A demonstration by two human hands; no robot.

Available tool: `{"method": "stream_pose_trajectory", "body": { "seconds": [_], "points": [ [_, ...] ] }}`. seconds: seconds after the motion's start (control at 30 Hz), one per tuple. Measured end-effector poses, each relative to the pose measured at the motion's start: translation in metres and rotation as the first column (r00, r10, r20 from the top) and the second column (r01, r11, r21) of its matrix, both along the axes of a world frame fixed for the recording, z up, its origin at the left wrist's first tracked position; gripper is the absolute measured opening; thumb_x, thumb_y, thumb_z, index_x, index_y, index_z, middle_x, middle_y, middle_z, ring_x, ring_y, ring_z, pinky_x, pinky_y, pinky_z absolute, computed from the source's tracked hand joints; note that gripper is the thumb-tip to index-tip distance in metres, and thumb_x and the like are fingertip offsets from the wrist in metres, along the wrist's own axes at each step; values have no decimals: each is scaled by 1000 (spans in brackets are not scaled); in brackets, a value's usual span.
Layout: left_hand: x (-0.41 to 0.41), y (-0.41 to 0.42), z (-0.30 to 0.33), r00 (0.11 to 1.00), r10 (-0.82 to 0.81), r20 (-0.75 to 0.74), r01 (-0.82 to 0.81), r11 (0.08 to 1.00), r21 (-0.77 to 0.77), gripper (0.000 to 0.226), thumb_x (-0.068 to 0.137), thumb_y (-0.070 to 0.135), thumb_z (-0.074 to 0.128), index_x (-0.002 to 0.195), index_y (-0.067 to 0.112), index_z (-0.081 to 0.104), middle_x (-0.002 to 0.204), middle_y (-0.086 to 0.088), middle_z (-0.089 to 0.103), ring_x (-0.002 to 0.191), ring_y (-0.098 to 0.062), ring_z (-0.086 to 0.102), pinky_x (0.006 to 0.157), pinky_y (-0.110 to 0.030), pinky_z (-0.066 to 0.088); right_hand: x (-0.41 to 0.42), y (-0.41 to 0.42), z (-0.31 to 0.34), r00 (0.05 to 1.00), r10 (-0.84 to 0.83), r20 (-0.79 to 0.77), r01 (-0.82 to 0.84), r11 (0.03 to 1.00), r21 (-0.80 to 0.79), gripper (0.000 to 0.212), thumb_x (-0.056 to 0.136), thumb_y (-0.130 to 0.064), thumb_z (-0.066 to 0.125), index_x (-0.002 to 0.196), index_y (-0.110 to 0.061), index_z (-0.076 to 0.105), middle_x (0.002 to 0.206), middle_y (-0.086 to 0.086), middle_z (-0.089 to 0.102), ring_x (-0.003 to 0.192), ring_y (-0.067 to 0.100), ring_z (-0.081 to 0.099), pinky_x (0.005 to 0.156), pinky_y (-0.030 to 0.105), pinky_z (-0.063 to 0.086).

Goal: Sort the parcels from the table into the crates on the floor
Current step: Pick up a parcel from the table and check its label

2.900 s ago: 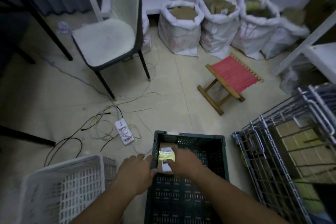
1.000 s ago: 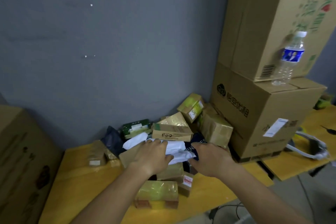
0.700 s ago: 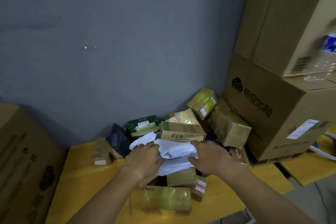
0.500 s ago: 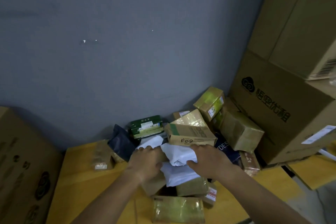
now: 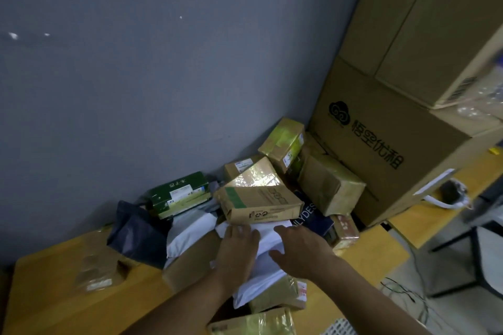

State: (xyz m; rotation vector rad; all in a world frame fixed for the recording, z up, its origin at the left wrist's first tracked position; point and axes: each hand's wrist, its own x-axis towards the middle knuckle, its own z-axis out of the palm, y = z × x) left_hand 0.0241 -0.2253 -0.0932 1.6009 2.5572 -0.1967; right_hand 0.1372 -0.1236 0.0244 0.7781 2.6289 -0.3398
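1. A taped brown parcel (image 5: 253,322) lies at the near edge of the yellow table (image 5: 54,304).
2. Both hands grasp a white soft parcel (image 5: 265,261) in the middle of the pile: the left hand (image 5: 236,250) lies over its left side with fingers curled on it, and the right hand (image 5: 299,249) clasps its right edge, thumb beneath.
3. Just behind sits a brown box (image 5: 258,201), with a green box (image 5: 177,193) to its left.
4. A large carton (image 5: 381,149) stands on the right against the grey wall (image 5: 136,76).
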Motion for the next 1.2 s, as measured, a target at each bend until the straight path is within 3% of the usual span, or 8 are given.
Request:
{"method": "stream_pose_trajectory", "body": {
  "seconds": [0.1,0.33,0.57,0.8,0.9,0.97,1.1,1.2],
  "points": [
    [-4,9,-7,998,-23,-60,24,999,25,33,60,17,87,87,15,71,88,-16,68,75,-34,67,66,-46,57,6,6,-1,1000,-28,-4,28,1000,7,55,102,-49,48,148,-19,42,143,5,56,128,23,54,101,37,50],
    [-19,20,-19,992,-99,-81,101,995,21,55,46,20,93,93,13,65,90,-16,64,76,-36,64,59,-44,54,25,17,-3,995,-98,2,98,995,-3,55,100,-51,50,145,-21,43,138,4,58,124,25,56,97,40,53],
    [-22,29,-19,992,-108,-62,107,994,-5,62,48,18,95,102,10,65,91,-18,63,73,-36,65,51,-41,54,33,21,7,993,-116,-22,116,993,4,46,101,-46,51,138,-18,48,129,5,61,115,25,58,86,35,52],
    [-30,25,6,983,-174,-57,171,984,-48,81,47,28,90,117,7,54,101,-21,62,73,-35,65,51,-40,55,45,23,10,990,-137,-25,137,991,1,44,98,-48,52,133,-21,52,126,5,64,112,27,60,91,38,55],
    [-31,21,37,987,-161,20,160,985,61,75,81,29,58,149,16,31,142,-12,46,115,-31,58,87,-41,54,46,25,15,989,-144,-33,144,989,-20,42,99,-46,51,132,-21,53,125,4,63,111,25,61,91,38,55],
    [-31,17,55,984,-134,121,116,982,148,72,83,33,49,151,22,26,146,-3,41,124,-30,54,92,-42,51,44,25,21,986,-159,-49,157,987,-43,41,99,-45,53,131,-21,53,125,4,63,109,24,61,90,37,54],
    [-46,2,90,917,-41,397,-77,958,275,57,71,47,55,126,35,47,120,8,62,101,-18,65,77,-32,55,36,24,34,979,-185,-85,176,980,-95,43,98,-46,54,131,-18,54,126,7,64,112,26,62,83,34,47],
    [-58,-12,115,703,-26,711,-284,906,313,40,67,38,66,106,31,59,98,13,70,84,-5,68,72,-29,59,26,24,49,980,-172,-96,161,980,-115,53,101,-48,52,146,-20,45,138,6,59,123,26,59,85,31,44]
  ]
}}
